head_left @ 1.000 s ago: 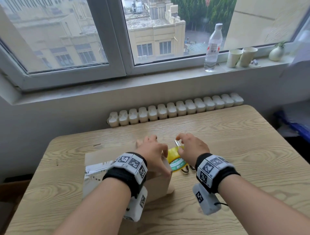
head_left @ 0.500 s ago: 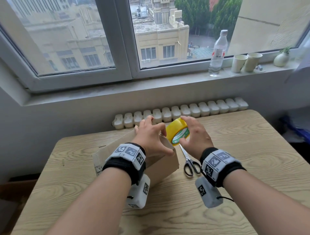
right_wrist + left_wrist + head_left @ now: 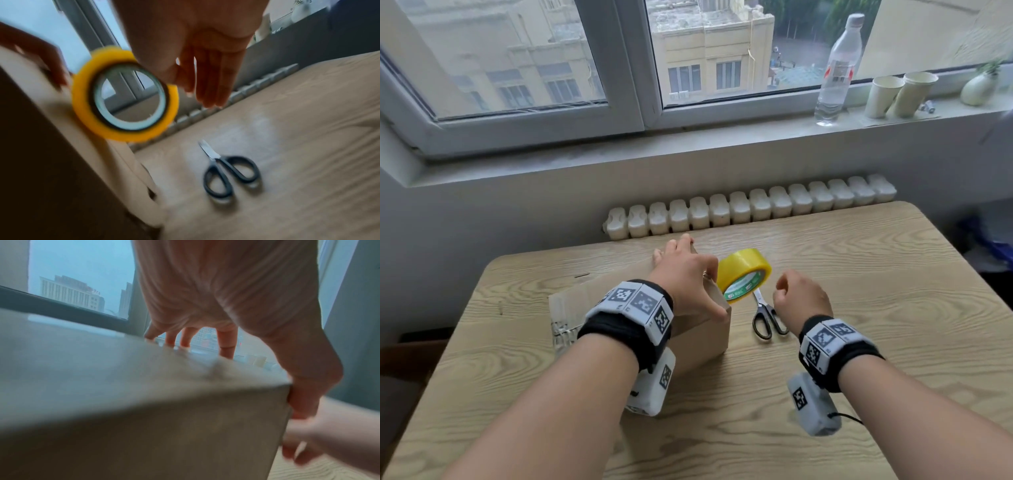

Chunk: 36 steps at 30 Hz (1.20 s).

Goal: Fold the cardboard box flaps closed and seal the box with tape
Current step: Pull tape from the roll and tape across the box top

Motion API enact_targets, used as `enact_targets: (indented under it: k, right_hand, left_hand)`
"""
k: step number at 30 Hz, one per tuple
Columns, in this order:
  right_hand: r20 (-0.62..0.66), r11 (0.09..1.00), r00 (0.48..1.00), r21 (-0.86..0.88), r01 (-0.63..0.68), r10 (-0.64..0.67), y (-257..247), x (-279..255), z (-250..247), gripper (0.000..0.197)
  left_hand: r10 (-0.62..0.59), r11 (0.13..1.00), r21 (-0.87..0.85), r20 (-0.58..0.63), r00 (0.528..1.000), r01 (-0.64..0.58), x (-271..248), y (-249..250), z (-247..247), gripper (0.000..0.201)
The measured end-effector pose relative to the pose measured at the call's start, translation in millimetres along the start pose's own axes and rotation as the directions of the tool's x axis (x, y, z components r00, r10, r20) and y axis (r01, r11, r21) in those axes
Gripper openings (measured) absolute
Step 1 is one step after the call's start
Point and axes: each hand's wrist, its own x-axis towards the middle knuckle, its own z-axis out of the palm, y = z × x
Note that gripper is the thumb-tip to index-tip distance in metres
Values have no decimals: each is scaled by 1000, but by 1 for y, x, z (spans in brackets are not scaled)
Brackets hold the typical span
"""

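Observation:
A brown cardboard box (image 3: 702,339) stands on the wooden table (image 3: 876,274) with its top flaps down. My left hand (image 3: 685,277) presses on the top, fingers stretched to the far edge and thumb at the near right corner; the left wrist view shows the fingers (image 3: 226,344) straight on the box (image 3: 144,418). A yellow tape roll (image 3: 744,275) is up beside the box's right top edge. My right hand (image 3: 801,298) is just right of it with relaxed fingers (image 3: 213,84); the thumb is close to the tape roll (image 3: 123,97), contact unclear.
Black-handled scissors (image 3: 767,315) lie shut on the table just right of the box, below the roll. A white radiator (image 3: 750,205) runs along the table's far edge. On the windowsill stand a water bottle (image 3: 837,68), two paper cups (image 3: 900,92) and a small vase (image 3: 979,87).
One second ago my right hand took the roll off the table, then held it at the box's top. Now that hand has come off the roll and drawn back to the right.

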Motion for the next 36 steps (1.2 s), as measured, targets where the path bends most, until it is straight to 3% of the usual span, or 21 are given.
enact_targets:
  k: [3,8,11,16,20,25,27,30,33,36]
  right_hand:
    - [179,986,981,-162,-45,74,12,5,27,18]
    - [277,971,958,-239,-8,76,23,8,64,25]
    - [277,967,957,-255,-8,81,30,10,80,31]
    - [259,952,961,-307,-16,100,36,19,88,20]
    - [282,931,951,-364,-20,130,41,14,90,28]
    - [289,954,950,-299,-25,116,40,4,75,35]
    - [377,980,909,-153,-127,177,42,1,65,36]
    - [610,896,768,207,-393,197,50,-13,44,25]
    - [740,817,670,353,-456,54,54,-43,8,12]
    - [803,808,590,403,-430,-86,51,-69,-26,22]
  left_hand:
    - [21,1000,5,24,1000,-21,0,0,0,51]
    - [31,999,-7,10,999,-31,1,-1,3,53]
    - [40,999,-9,3,999,-40,1,-1,4,55]
    - [43,999,-32,-7,999,-43,2,-2,7,54]
    - [40,999,-24,0,999,-40,1,-2,10,58]
    - [39,999,-6,30,999,-39,0,-1,10,61]
    - [40,999,-2,46,998,-40,-1,0,11,62]
    - [43,999,-10,49,998,-43,-2,0,11,64]
    - [44,999,-10,37,998,-44,-3,3,9,66]
    - [59,998,-4,14,998,-59,0,5,11,66]
